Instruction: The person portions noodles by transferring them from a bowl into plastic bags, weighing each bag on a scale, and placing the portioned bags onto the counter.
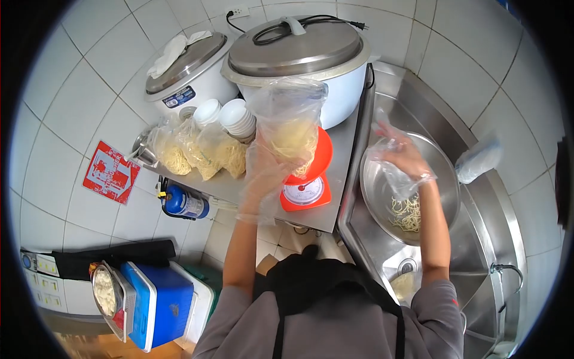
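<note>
My left hand (pixel 267 172), in a clear plastic glove, grips the lower side of a clear plastic bag of noodles (pixel 293 139). The bag stands upright on the orange pan (pixel 323 154) of a kitchen scale (pixel 305 197); whether the hand bears its weight I cannot tell. My right hand (pixel 404 157), gloved likewise, is over a large steel bowl (pixel 373 200) in the sink, fingers apart and nothing seen in them. Loose noodles (pixel 406 214) lie in the bowl below that hand. Several filled noodle bags (pixel 203 152) stand left of the scale.
Behind the scale is a big lidded cooker (pixel 293 54), with a smaller one (pixel 188 66) beside it. White cups (pixel 237 116) are stacked near the bags. A plastic-wrapped bundle (pixel 480 157) rests on the sink's right edge, and a faucet (pixel 508 272) is lower right.
</note>
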Demonstrator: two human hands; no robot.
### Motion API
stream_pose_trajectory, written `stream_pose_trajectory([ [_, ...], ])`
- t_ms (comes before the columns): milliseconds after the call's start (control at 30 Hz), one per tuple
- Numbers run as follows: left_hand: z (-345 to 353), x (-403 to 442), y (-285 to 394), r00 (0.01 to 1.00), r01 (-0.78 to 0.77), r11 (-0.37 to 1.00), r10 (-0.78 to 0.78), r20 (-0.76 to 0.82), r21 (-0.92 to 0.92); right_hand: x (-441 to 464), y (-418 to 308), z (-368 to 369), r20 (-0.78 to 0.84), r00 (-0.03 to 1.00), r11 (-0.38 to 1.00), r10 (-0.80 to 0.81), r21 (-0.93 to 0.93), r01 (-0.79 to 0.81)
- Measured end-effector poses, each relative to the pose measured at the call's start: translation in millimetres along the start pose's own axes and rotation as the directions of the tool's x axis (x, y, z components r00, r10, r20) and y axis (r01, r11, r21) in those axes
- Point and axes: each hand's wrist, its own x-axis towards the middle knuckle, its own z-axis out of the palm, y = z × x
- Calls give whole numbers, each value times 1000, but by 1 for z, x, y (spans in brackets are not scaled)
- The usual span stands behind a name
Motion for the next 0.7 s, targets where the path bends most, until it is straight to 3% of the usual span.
stream_pose_trajectory([
  [67, -1, -1, 1, 1000, -1, 1000, 1, -11, -19, -13, 27, -26, -25, 996, 958, 88, -272, -91],
  [133, -5, -2, 8, 999, -45, 999, 46, -29, 19, -29, 72, -49, -52, 975, 809, 216, -549, -209],
  [200, -16, -2, 33, 988, 136, 978, -146, 48, 160, -36, 104, -61, 7, 888, 474, 460, -848, -239],
  [233, -20, -2, 40, 967, 218, 947, -242, 80, 235, -44, 126, -62, -23, 874, 424, 485, -868, -258],
  [333, -18, -8, -3, 998, 35, 997, -31, -56, 69, -73, 163, -52, -118, 842, 302, 526, -900, -314],
  [400, -24, -13, -9, 992, -10, 994, -4, -129, -105, -85, 164, -38, -182, 838, 262, 515, -897, -356],
  [433, -27, -15, -6, 986, -35, 981, 3, -167, -191, -90, 163, -32, -251, 869, 324, 426, -854, -406],
  [533, -45, -20, 24, 978, -13, 969, -38, -204, -247, -91, 195, -39, -256, 865, 263, 431, -882, -392],
  [633, -59, -20, 35, 972, -3, 985, -37, -231, -170, -88, 171, -41, -171, 860, 243, 481, -916, -319],
  [700, -56, -21, 54, 951, 57, 972, -121, -284, -226, -83, 138, -42, -127, 917, 274, 379, -931, -242],
])
